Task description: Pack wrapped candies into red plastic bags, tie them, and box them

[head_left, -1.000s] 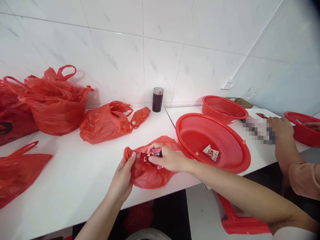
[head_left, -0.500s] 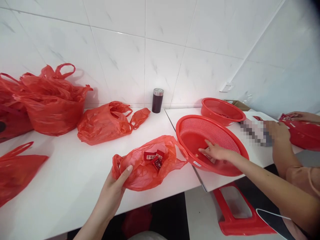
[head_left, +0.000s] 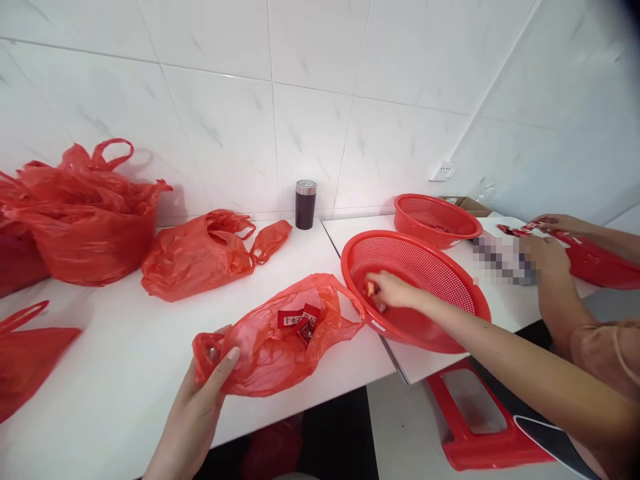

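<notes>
My left hand [head_left: 203, 393] grips the left edge of a thin red plastic bag [head_left: 270, 347] that lies open on the white table [head_left: 125, 360]. A few small red packets [head_left: 299, 321] show inside the bag. My right hand [head_left: 393, 291] is inside the near red mesh basket [head_left: 435, 267], close to its left rim, with its fingers pinched on a small red packet [head_left: 371, 289].
A dark jar [head_left: 305, 205] stands at the wall. Several filled red bags [head_left: 85, 213] lie at the left, one more bag [head_left: 197, 257] in the middle. A second red basket [head_left: 435, 219] sits behind. Another person's hands [head_left: 547, 257] handle a red bag at the right. A red stool [head_left: 475, 427] stands below.
My right hand left the bag, reached into the mesh basket and picked up a packet. The bag slid left with my left hand.
</notes>
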Demonstrator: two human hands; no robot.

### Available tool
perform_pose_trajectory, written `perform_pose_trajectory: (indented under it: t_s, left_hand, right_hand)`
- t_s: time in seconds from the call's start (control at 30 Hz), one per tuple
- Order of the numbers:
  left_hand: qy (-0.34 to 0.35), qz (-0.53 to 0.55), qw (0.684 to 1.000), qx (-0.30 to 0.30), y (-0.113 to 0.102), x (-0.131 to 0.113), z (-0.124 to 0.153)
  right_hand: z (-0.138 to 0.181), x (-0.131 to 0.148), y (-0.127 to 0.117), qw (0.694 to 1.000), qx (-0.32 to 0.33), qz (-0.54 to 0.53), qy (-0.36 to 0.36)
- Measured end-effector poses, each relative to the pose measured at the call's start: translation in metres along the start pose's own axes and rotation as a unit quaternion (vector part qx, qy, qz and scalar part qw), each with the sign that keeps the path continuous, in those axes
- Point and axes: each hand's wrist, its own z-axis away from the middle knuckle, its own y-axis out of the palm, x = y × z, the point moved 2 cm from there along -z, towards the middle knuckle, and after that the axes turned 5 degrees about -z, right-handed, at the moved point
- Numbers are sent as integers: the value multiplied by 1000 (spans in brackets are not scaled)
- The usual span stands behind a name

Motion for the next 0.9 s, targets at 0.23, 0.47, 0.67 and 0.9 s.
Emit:
perform_pose_trajectory:
  t_s: [0.23, 0.47, 0.67, 0.9]
  left_hand:
    - [-2, 30, 1000, 8, 0, -9, -1]
    - [-24, 88, 996, -24, -5, -28, -3]
    - [-78, 76, 991, -81, -18, -22, -11]
    - [-53, 62, 995, -63, -9, -20, -13]
  right_hand:
    - [28, 107, -2, 965, 24, -175, -192]
    - [67, 83, 21, 961, -157, 176, -145]
    - [106, 12, 99, 930, -228, 247, -151]
    - [108, 25, 115, 944, -170, 234, -158]
